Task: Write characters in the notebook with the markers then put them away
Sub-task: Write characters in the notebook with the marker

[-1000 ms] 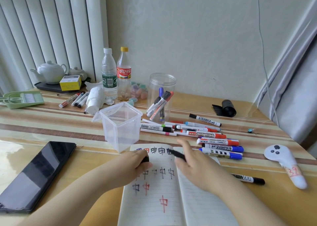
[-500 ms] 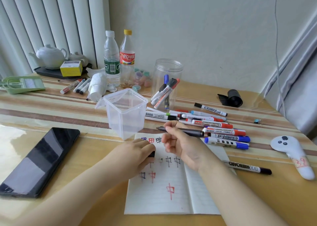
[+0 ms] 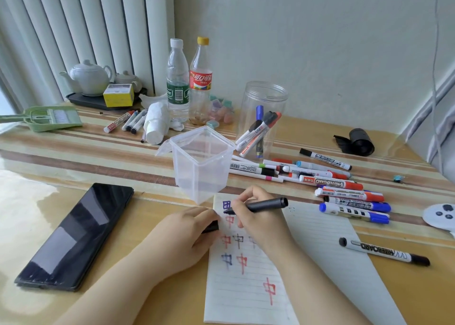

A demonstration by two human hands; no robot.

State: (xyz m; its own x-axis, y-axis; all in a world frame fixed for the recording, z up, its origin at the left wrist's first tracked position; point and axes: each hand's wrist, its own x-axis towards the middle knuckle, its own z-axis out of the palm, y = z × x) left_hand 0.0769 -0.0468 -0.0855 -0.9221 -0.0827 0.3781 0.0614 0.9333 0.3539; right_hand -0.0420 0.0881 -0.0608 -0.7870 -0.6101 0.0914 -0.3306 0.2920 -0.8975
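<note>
An open lined notebook lies in front of me, its left page carrying red, blue and black characters. My right hand grips a black marker, uncapped, with the tip at the page's top left. My left hand rests at the notebook's left edge and holds the marker's black cap. Several capped markers lie scattered right of the notebook. A round clear jar behind them holds several more markers.
A clear square tub with a hinged lid stands just beyond the notebook. A black phone lies at left. Two bottles, a teapot, a green dustpan and a white controller ring the desk.
My right hand turned the marker round and brought its tip down to the page's top left. The view shifted closer. My left hand stayed at the notebook's edge with the cap.
</note>
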